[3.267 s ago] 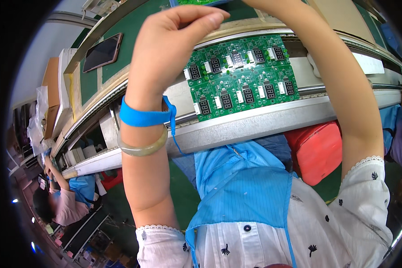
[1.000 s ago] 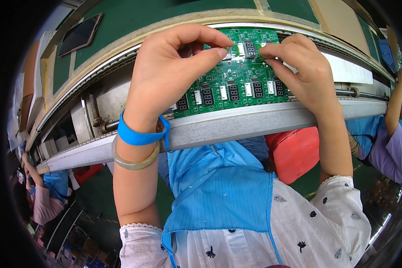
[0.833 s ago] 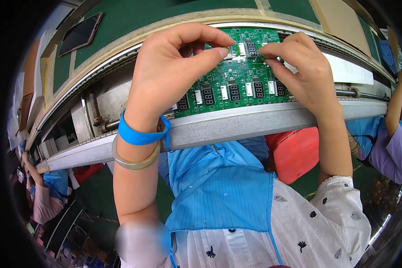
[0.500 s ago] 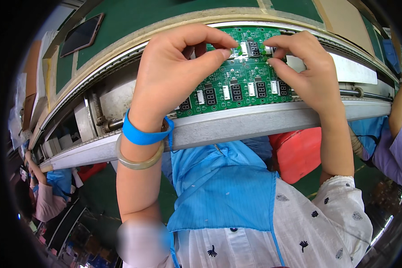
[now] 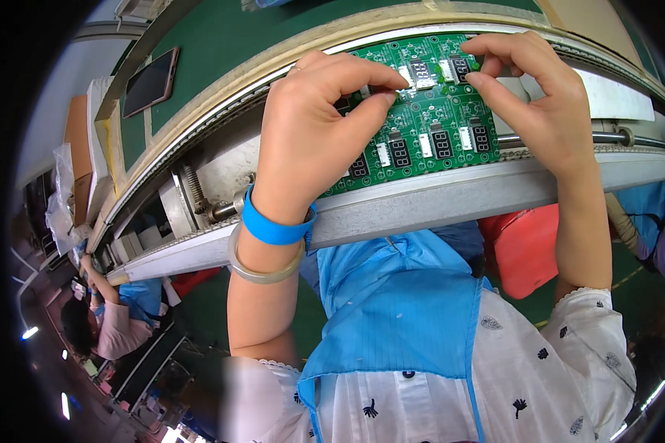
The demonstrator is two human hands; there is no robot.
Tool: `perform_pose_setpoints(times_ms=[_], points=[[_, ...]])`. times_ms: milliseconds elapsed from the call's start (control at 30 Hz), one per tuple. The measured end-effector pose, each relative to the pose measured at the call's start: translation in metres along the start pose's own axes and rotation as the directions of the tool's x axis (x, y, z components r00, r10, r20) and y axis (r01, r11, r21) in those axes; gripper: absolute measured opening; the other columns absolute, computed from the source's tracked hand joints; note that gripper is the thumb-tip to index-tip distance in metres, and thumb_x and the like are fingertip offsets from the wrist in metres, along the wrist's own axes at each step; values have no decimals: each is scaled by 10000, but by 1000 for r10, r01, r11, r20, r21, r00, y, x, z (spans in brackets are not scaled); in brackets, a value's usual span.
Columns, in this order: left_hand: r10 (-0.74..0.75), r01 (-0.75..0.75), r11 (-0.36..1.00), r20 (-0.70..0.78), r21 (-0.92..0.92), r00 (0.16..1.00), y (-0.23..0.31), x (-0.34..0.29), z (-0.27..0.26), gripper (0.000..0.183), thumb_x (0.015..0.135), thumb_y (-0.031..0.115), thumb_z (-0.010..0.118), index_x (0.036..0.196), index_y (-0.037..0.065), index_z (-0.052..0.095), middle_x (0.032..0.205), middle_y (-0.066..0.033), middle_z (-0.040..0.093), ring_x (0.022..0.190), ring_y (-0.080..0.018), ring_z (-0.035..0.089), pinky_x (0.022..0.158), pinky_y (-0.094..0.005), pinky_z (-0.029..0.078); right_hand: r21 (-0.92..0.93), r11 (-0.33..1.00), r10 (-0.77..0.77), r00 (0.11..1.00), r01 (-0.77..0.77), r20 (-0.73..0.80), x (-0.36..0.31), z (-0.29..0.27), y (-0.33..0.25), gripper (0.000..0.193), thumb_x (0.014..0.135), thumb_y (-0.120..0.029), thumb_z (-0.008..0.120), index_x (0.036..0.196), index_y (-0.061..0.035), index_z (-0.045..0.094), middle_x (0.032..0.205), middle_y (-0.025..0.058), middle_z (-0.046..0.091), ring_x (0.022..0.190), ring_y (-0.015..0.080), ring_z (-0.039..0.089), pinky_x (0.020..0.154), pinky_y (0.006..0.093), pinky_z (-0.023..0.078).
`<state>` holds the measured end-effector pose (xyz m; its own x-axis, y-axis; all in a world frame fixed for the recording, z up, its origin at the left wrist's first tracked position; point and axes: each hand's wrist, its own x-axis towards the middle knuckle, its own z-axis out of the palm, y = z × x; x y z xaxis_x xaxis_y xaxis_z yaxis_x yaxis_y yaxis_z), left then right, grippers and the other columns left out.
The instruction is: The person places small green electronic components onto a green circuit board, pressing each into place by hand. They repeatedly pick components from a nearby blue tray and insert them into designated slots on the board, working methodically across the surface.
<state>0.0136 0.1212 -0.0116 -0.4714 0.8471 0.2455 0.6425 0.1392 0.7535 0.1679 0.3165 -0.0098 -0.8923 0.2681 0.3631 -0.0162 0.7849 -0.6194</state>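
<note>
A green circuit board panel (image 5: 414, 118) lies across the rails, carrying several black digit displays (image 5: 441, 144) and white connectors (image 5: 425, 145) in rows. My left hand (image 5: 325, 111) is over its left part, thumb and index finger brought together near a display in the far row; anything between the tips is too small to make out. My right hand (image 5: 539, 88) is at the far right corner, with thumb and index finger curled around the edge beside the last display. A tiny green part (image 5: 476, 66) shows by those fingertips. Left fingers hide some of the board.
A metal conveyor rail (image 5: 436, 210) runs along the near side, with a steel rod (image 5: 569, 138) behind it. A dark phone (image 5: 151, 83) lies on the green surface at far left. A red stool (image 5: 521, 251) stands below. Another person (image 5: 118, 317) works at the left.
My right hand has shifted from the middle display of the far row to the one at the right corner. The whole view has moved, so the scene sits further right.
</note>
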Motion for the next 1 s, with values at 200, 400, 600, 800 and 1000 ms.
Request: perform_pose_setpoints(times_ms=[200, 400, 600, 800, 1000], points=[[141, -142, 975, 19, 169, 990, 2, 5, 2, 200, 779, 8, 731, 957, 82, 788, 859, -27, 716, 724, -124, 549, 635, -268, 444, -1, 1000, -11, 1000, 11, 2, -2, -4, 2, 276, 851, -58, 744, 1124, -34, 712, 890, 27, 639, 822, 116, 593, 778, 259, 480], [228, -234, 934, 56, 268, 972, 4, 9, 5, 201, 765, 6, 740, 940, 94, 787, 831, -20, 714, 772, -155, 557, 673, -285, 445, 96, 995, 7, 999, -3, -40, 3, -8, 1, 225, 757, -48, 727, 976, 4, 716, 792, 91, 683, 770, 236, 635, 738, 343, 490], [290, -308, 906, 104, 291, 951, 5, 12, 4, 233, 758, -6, 741, 956, 109, 785, 825, -19, 716, 786, -173, 556, 738, -297, 437, 102, 993, -42, 992, 54, -116, 0, -2, 6, 227, 761, -44, 725, 981, 8, 716, 788, 92, 686, 748, 230, 636, 709, 341, 495], [310, -332, 890, 121, 312, 943, 5, 15, 5, 242, 759, -4, 731, 961, 118, 785, 819, -18, 714, 796, -176, 563, 760, -302, 428, 121, 988, -79, 987, 96, -137, -2, -1, 9, 228, 765, -43, 723, 985, 14, 712, 778, 91, 689, 745, 229, 639, 710, 345, 499], [287, -318, 897, 143, 307, 947, 8, 16, 4, 257, 759, -3, 720, 974, 119, 787, 821, -14, 713, 799, -172, 563, 758, -299, 426, 148, 985, -71, 991, 87, -113, 0, -4, 7, 218, 766, -45, 707, 975, 16, 712, 774, 91, 690, 749, 229, 640, 715, 348, 500]])
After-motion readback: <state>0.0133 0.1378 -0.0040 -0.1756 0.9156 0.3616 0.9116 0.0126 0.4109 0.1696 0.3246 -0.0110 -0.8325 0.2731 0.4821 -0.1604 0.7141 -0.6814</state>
